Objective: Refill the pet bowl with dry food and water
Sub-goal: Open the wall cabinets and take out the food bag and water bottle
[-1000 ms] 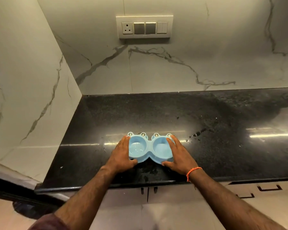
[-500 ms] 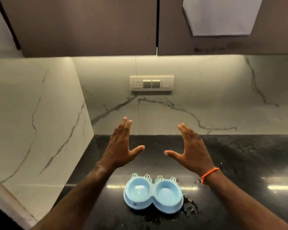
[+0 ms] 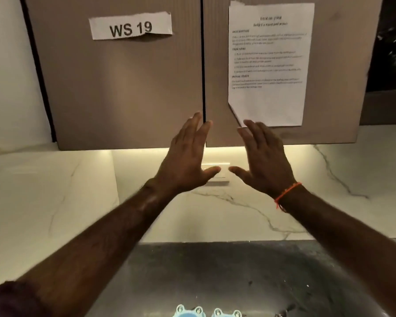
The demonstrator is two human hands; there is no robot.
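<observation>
Only the top rim of the light blue double pet bowl [image 3: 208,313] shows at the bottom edge, resting on the black counter [image 3: 215,266]. Its compartments are cut off by the frame. My left hand [image 3: 185,161] is raised in the air with straight, spread fingers, holding nothing. My right hand [image 3: 264,159], with an orange thread on the wrist, is raised beside it, fingers straight, also empty. Both hands hover in front of the lower edge of the brown wall cabinet doors [image 3: 124,88], well above the bowl.
A paper label reading "WS 19" [image 3: 130,26] is taped on the left cabinet door. A printed task sheet [image 3: 269,65] hangs on the right door. A white switch plate [image 3: 223,172] sits on the marble backsplash [image 3: 55,191] behind my hands.
My hands let go of the bowl and rose with open palms toward the cabinet doors. The view tilted up, so the bowl slid to the bottom edge.
</observation>
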